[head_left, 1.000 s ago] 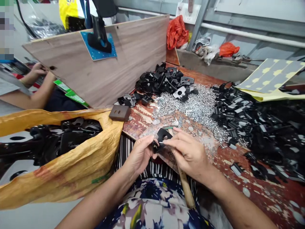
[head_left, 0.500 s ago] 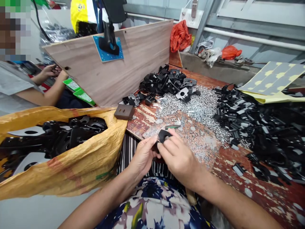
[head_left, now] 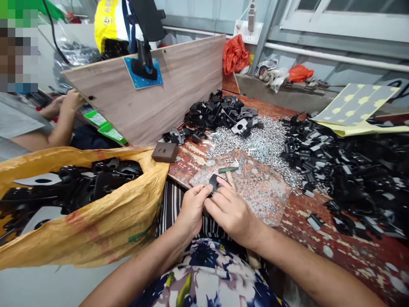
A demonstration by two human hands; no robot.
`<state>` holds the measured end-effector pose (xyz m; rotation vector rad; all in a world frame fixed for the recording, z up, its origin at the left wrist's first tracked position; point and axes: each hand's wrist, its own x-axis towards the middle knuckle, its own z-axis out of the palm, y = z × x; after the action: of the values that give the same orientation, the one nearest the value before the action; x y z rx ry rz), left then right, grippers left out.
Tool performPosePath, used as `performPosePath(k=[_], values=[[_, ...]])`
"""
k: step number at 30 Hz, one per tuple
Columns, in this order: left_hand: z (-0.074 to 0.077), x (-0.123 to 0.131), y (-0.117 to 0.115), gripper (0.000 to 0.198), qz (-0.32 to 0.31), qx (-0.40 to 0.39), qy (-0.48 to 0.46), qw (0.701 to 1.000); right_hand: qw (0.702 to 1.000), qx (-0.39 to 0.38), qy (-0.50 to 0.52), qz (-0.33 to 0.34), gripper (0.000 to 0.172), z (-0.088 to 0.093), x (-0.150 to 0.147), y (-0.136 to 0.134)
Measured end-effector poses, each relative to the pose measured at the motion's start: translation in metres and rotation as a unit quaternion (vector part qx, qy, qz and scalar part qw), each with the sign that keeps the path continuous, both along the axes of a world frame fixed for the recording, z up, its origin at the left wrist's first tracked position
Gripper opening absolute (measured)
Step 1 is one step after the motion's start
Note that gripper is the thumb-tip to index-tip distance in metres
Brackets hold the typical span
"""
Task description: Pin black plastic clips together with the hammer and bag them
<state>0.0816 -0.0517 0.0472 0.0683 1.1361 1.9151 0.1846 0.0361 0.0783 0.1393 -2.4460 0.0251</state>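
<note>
My left hand point(head_left: 191, 211) and my right hand point(head_left: 234, 215) meet above the near edge of a speckled stone slab point(head_left: 271, 192). Between their fingertips is a small black plastic part point(head_left: 214, 181), pinched from both sides; the fingers cover its lower portion. Just beyond it lies a hammer point(head_left: 229, 170) with a greenish head, its wooden handle running toward me behind my right hand. A few loose metal pins point(head_left: 238, 163) rest near the hammer head. Farther back spreads a heap of silvery pins point(head_left: 255, 138), bordered by black plastic parts point(head_left: 220, 111) with grey faces.
A yellow woven sack point(head_left: 124, 226) of black parts stands at left, beside a brown block point(head_left: 165, 152) on the table corner. Behind it rises a wooden partition point(head_left: 188, 72); a co-worker's arm point(head_left: 60, 123) shows past it. Small black pieces point(head_left: 361, 179) and a sticker sheet point(head_left: 358, 104) lie at right.
The black part has turned slightly and sits a little farther left between my fingers. More of the hammer's handle shows. The view has shifted slightly; the co-worker's hands have moved.
</note>
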Motion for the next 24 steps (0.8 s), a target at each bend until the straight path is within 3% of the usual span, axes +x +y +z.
performPosePath(k=[6,9,11,13,15,17,19,22,24], values=[[-0.004,-0.004,-0.030,0.032,-0.101,0.062,-0.058,0.991,0.989,-0.142,-0.009,-0.030,0.026,-0.001,0.018,0.001],[-0.007,-0.001,-0.049,0.043,-0.104,0.007,0.088,0.991,0.987,-0.159,-0.013,-0.021,0.025,-0.006,0.022,-0.007],[-0.006,-0.005,-0.060,0.050,-0.087,-0.054,0.228,0.968,0.983,-0.175,-0.048,-0.019,0.025,-0.010,0.026,-0.007],[-0.002,-0.016,-0.070,0.043,-0.074,-0.109,0.299,0.945,0.975,-0.185,-0.105,-0.069,0.023,-0.013,0.033,0.001],[0.002,-0.032,-0.077,0.036,-0.076,-0.156,0.285,0.943,0.958,-0.158,-0.174,-0.166,0.026,-0.016,0.043,0.014],[0.004,-0.045,-0.077,0.040,-0.086,-0.176,0.243,0.950,0.934,-0.113,-0.237,-0.241,0.032,-0.019,0.052,0.027],[-0.002,-0.052,-0.070,0.043,-0.089,-0.162,0.229,0.956,0.914,-0.094,-0.290,-0.266,0.027,-0.022,0.059,0.034],[-0.021,-0.052,-0.047,0.045,-0.081,-0.150,0.257,0.951,0.889,-0.114,-0.331,-0.296,0.008,-0.025,0.064,0.039],[-0.034,-0.051,-0.031,0.046,-0.078,-0.164,0.295,0.938,0.875,-0.138,-0.341,-0.316,0.007,-0.026,0.069,0.043]])
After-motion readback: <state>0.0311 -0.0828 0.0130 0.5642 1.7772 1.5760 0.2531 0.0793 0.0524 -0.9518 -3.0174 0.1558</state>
